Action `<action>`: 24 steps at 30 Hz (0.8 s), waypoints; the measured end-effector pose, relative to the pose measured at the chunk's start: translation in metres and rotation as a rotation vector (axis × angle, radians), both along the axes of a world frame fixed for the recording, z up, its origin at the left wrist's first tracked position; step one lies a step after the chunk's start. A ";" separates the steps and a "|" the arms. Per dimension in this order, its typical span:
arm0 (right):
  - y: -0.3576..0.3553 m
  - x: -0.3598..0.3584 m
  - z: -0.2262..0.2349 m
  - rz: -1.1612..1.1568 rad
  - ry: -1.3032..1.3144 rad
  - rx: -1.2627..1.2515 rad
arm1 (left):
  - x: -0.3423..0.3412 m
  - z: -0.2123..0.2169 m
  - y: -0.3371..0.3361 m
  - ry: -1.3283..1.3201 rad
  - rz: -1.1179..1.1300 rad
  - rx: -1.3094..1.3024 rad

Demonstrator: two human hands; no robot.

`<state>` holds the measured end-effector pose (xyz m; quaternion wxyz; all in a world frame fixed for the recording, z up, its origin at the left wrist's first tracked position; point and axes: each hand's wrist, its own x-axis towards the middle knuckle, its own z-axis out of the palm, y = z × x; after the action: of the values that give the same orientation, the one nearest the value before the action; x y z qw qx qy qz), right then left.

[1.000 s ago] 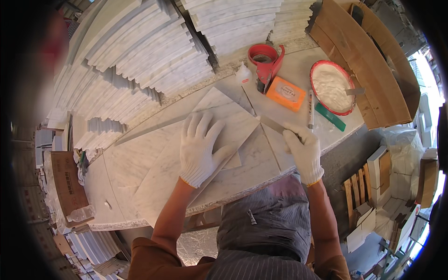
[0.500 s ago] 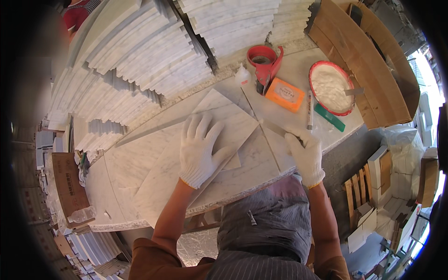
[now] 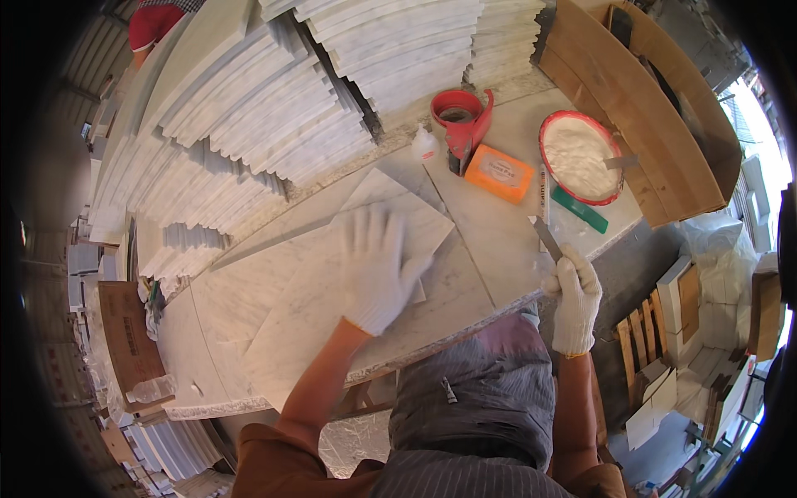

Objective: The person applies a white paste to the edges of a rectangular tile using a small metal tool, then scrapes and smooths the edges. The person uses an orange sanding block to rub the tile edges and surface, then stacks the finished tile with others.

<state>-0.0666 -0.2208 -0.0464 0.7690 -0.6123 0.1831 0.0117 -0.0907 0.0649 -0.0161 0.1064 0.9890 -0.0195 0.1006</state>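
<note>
My left hand [image 3: 375, 274], in a white knit glove, lies spread over a marble slab [image 3: 290, 319] and is slightly blurred. The slab sits crosswise on other pale marble pieces, and the corner of one piece [image 3: 419, 207] sticks out beyond my fingers. My gloved right hand [image 3: 577, 303] is closed on a narrow putty knife [image 3: 548, 239], held off the table's right front edge. Its blade points up and left, with a dab of white at the tip. Beyond it stands a red-rimmed bowl [image 3: 546, 149] of white paste, with a flat metal blade [image 3: 621, 161] stuck in it.
Near the bowl lie a green strip [image 3: 579, 209], a marker-like tube [image 3: 544, 191], an orange pad [image 3: 500, 173], a red tape dispenser [image 3: 469, 133] and a small white bottle [image 3: 425, 146]. Stacked marble slabs [image 3: 398, 50] line the back. A cardboard box [image 3: 639, 116] stands at the right.
My right hand has drawn back from the slab toward the right, and the knife has swung to point up near the bowl. My left hand has slid a little right.
</note>
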 end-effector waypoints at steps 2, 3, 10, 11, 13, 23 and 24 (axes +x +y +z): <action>0.000 -0.001 -0.005 -0.013 -0.011 0.081 | 0.005 0.004 -0.032 0.042 -0.109 -0.102; 0.001 0.001 -0.003 -0.014 -0.009 0.112 | 0.003 0.009 -0.052 0.072 -0.209 -0.196; -0.032 0.061 0.026 -0.155 -0.297 -0.393 | -0.016 -0.002 -0.102 0.081 -0.577 -0.528; -0.036 0.070 0.032 -0.189 -0.358 -0.656 | -0.020 0.001 -0.097 0.124 -0.535 -0.531; -0.051 0.086 0.032 -0.143 -0.362 -0.776 | -0.029 0.001 -0.083 0.147 -0.491 -0.506; -0.026 0.021 -0.005 0.042 0.000 0.273 | -0.048 0.004 -0.006 0.019 -0.016 -0.170; -0.019 0.014 -0.006 0.065 0.021 0.308 | -0.036 0.002 -0.003 -0.025 -0.011 -0.111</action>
<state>-0.0521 -0.2398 -0.0525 0.8511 -0.4926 0.1672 0.0712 -0.1271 0.0623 -0.0145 0.1616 0.9801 -0.0205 0.1133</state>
